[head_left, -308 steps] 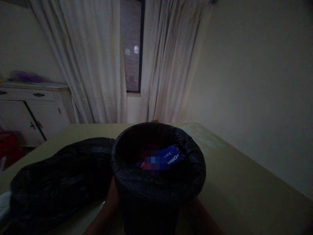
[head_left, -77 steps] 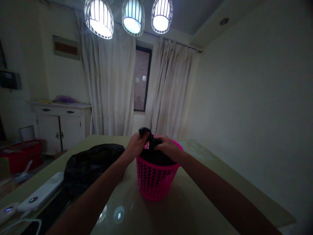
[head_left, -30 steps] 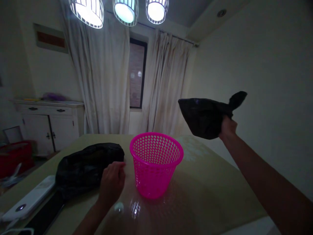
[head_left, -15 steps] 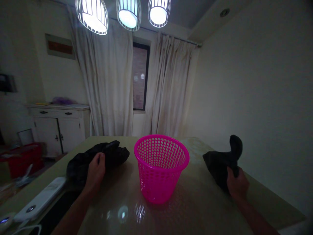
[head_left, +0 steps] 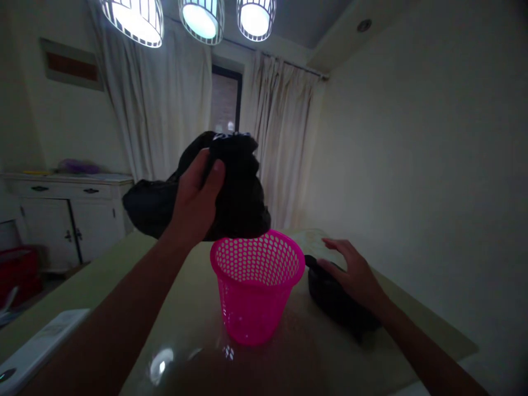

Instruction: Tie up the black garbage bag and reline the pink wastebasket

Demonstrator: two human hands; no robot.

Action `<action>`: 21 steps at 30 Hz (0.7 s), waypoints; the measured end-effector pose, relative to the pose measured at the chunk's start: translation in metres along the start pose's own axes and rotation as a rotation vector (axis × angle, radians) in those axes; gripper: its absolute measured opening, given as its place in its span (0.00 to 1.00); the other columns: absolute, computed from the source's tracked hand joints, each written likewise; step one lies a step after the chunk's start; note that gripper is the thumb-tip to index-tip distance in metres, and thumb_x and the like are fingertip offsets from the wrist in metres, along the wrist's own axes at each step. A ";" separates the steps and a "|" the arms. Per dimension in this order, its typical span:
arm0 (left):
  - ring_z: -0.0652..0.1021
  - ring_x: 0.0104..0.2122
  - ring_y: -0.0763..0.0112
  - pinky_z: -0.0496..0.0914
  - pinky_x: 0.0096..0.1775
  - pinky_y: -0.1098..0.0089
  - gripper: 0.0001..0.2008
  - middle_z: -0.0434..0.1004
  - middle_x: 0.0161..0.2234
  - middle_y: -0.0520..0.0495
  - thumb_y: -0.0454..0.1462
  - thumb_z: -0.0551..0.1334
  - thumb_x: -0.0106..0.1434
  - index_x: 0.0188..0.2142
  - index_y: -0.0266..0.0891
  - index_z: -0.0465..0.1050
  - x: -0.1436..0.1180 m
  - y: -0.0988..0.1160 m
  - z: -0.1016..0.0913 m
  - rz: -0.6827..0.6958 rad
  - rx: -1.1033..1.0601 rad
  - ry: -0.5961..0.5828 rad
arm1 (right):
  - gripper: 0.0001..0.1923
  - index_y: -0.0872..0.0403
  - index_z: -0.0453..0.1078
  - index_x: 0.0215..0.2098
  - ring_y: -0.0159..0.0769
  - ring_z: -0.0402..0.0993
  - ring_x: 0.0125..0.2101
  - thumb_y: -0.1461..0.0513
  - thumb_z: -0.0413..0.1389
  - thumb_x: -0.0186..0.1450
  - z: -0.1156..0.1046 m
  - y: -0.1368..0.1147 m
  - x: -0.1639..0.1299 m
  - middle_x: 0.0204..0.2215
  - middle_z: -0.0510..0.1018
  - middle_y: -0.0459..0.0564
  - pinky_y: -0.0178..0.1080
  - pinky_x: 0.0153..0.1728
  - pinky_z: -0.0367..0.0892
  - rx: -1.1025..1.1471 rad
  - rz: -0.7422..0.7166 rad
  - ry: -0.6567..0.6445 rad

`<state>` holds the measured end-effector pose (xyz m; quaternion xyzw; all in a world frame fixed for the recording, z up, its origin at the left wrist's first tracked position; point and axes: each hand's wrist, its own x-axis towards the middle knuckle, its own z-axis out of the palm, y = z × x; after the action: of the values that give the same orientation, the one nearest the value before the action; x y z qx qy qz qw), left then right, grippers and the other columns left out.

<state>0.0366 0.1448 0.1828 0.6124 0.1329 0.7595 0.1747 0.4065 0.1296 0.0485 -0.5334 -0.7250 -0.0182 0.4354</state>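
Observation:
My left hand (head_left: 196,201) is closed on a bunched black plastic bag (head_left: 239,192), held up above the back left rim of a pink basket (head_left: 256,308). The basket is perforated and stands upright on the table; the raised bag hides part of its far rim. To the right of the basket, another dark, crumpled bag (head_left: 336,302) lies on the tabletop. My right hand (head_left: 357,272) is just over this second bag, with thumb and fingers apart. Part of the bag is hidden behind that hand and forearm.
The glossy table (head_left: 185,313) carries a white power strip (head_left: 45,341) at its left edge. Beyond it are a white cabinet (head_left: 53,220) and long curtains (head_left: 169,104). A wall runs along the right. Pendant lamps (head_left: 256,19) hang overhead.
My left hand has lifted its bag off the table, up and right to above the basket. My right hand has moved left with its bag and let go of it beside the basket.

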 end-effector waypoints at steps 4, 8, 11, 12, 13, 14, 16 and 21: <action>0.80 0.32 0.67 0.77 0.33 0.70 0.27 0.78 0.32 0.49 0.61 0.61 0.73 0.40 0.40 0.78 -0.003 0.017 0.051 -0.158 -0.081 -0.370 | 0.52 0.48 0.56 0.77 0.51 0.77 0.61 0.46 0.71 0.62 0.022 -0.066 0.042 0.71 0.67 0.62 0.51 0.58 0.76 0.344 -0.181 -0.044; 0.72 0.24 0.73 0.68 0.24 0.74 0.29 0.69 0.24 0.53 0.61 0.60 0.73 0.30 0.40 0.72 0.001 0.028 0.058 -0.171 0.084 -0.412 | 0.15 0.56 0.80 0.52 0.46 0.82 0.43 0.59 0.57 0.73 0.054 -0.077 0.075 0.40 0.85 0.53 0.43 0.45 0.75 0.192 -0.241 -0.333; 0.66 0.21 0.75 0.59 0.20 0.75 0.28 0.64 0.22 0.55 0.59 0.62 0.73 0.27 0.41 0.68 0.013 0.032 0.037 -0.137 0.236 -0.208 | 0.14 0.55 0.83 0.49 0.42 0.80 0.40 0.64 0.57 0.71 0.071 -0.066 0.087 0.38 0.86 0.50 0.38 0.42 0.72 0.094 -0.238 -0.671; 0.66 0.21 0.75 0.58 0.20 0.75 0.28 0.64 0.22 0.55 0.59 0.62 0.73 0.27 0.41 0.68 0.016 0.032 0.029 -0.144 0.265 -0.183 | 0.15 0.54 0.83 0.52 0.41 0.79 0.40 0.64 0.59 0.69 0.073 -0.063 0.089 0.41 0.86 0.50 0.37 0.41 0.71 0.099 -0.229 -0.791; 0.66 0.21 0.75 0.58 0.20 0.74 0.27 0.65 0.22 0.55 0.59 0.63 0.73 0.28 0.41 0.68 0.017 0.032 0.022 -0.166 0.278 -0.197 | 0.17 0.53 0.83 0.54 0.41 0.79 0.40 0.63 0.63 0.67 0.073 -0.060 0.092 0.43 0.87 0.49 0.37 0.41 0.72 0.102 -0.213 -0.901; 0.68 0.22 0.74 0.60 0.21 0.74 0.27 0.67 0.23 0.54 0.59 0.62 0.73 0.29 0.41 0.70 0.017 0.031 0.017 -0.206 0.277 -0.251 | 0.19 0.53 0.83 0.54 0.41 0.80 0.41 0.63 0.66 0.63 0.070 -0.058 0.094 0.43 0.86 0.49 0.37 0.41 0.72 0.100 -0.197 -0.985; 0.73 0.25 0.70 0.65 0.24 0.71 0.27 0.73 0.26 0.51 0.61 0.58 0.74 0.34 0.41 0.74 0.010 0.025 0.011 -0.309 0.256 -0.459 | 0.25 0.53 0.84 0.52 0.44 0.80 0.45 0.64 0.72 0.56 0.060 -0.057 0.102 0.45 0.86 0.50 0.38 0.45 0.72 0.096 -0.188 -1.051; 0.84 0.43 0.57 0.76 0.46 0.60 0.28 0.86 0.44 0.41 0.57 0.48 0.79 0.53 0.41 0.77 -0.034 0.001 0.026 -0.317 0.456 -0.944 | 0.13 0.57 0.80 0.48 0.41 0.79 0.43 0.59 0.61 0.68 0.029 -0.066 0.122 0.44 0.84 0.56 0.40 0.45 0.73 0.303 0.013 -0.702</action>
<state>0.0688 0.1285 0.1588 0.8815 0.2920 0.3185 0.1903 0.3307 0.2077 0.1384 -0.4415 -0.8209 0.2758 0.2348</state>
